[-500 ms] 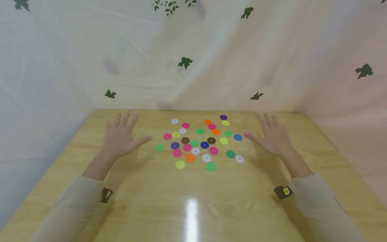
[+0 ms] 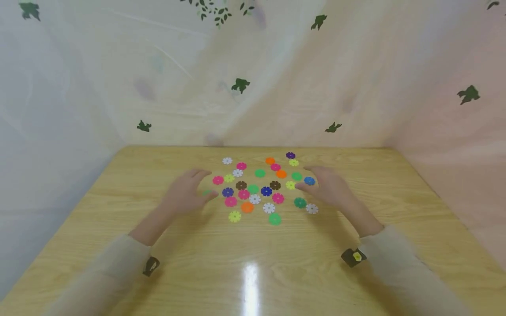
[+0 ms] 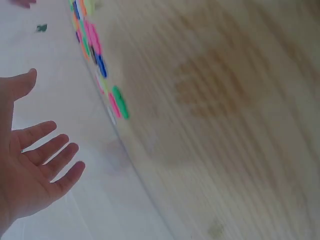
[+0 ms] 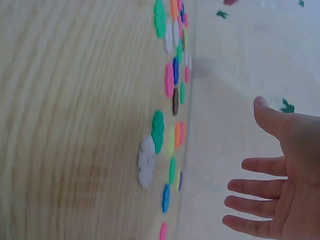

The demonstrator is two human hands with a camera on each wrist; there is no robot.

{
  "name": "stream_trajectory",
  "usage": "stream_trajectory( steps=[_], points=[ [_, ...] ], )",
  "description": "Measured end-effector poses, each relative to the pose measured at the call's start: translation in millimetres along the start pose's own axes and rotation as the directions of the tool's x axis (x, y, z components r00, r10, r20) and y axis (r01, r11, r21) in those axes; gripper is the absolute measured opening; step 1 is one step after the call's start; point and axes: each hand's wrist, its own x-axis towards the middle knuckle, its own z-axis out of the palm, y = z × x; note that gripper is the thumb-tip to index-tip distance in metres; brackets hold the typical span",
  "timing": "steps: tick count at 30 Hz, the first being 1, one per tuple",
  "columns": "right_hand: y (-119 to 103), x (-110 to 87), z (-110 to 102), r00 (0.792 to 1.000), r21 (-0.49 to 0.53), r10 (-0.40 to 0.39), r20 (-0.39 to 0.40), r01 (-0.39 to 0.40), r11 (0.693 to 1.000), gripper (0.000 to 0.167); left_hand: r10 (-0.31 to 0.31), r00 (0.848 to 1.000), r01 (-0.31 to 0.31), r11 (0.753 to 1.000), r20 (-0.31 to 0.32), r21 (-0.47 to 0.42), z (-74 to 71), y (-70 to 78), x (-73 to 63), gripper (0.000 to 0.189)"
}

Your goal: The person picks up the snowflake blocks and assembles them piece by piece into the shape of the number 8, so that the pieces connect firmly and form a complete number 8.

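Note:
Flat, notched plastic discs in several colours lie spread over the middle of the wooden table. My left hand hovers at the left edge of the spread, beside a pink disc and partly in front of a green disc. At the right edge hovers my right hand, near a blue disc and a yellow disc. Both hands hold nothing. In the left wrist view the fingers are spread and slightly bent; in the right wrist view the fingers extend apart from each other.
A pale curtain with dark leaf and bird shapes hangs behind the table and along both sides. Nearest the front of the spread are a yellow disc and a green disc. A bright light reflection shows on the front tabletop.
Both hands have moved inward toward the discs, the left to the right and the right to the left. Their fingers, spread upward before, now point inward. The discs lie as before.

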Motion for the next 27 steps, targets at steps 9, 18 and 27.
stream_trajectory(
  steps=[9, 18, 27],
  points=[
    [-25.7, -4.8, 25.2, 0.992, 0.022, -0.103, 0.074, 0.102, 0.995, 0.052, 0.073, 0.989, -0.056, 0.989, 0.13, -0.136, 26.4, 23.3, -7.6, 0.045],
    [-47.7, -10.8, 49.6, 0.968, 0.05, -0.19, 0.163, 0.184, 0.982, 0.028, 0.154, 0.967, -0.134, 0.985, 0.201, -0.108, 44.6, 38.6, -12.3, 0.031],
    [-54.4, -14.9, 60.8, 0.963, 0.011, -0.22, 0.153, 0.221, 0.975, 0.026, 0.186, 0.965, -0.177, 0.982, 0.185, -0.065, 45.7, 46.3, -14.1, 0.026]
  ],
)
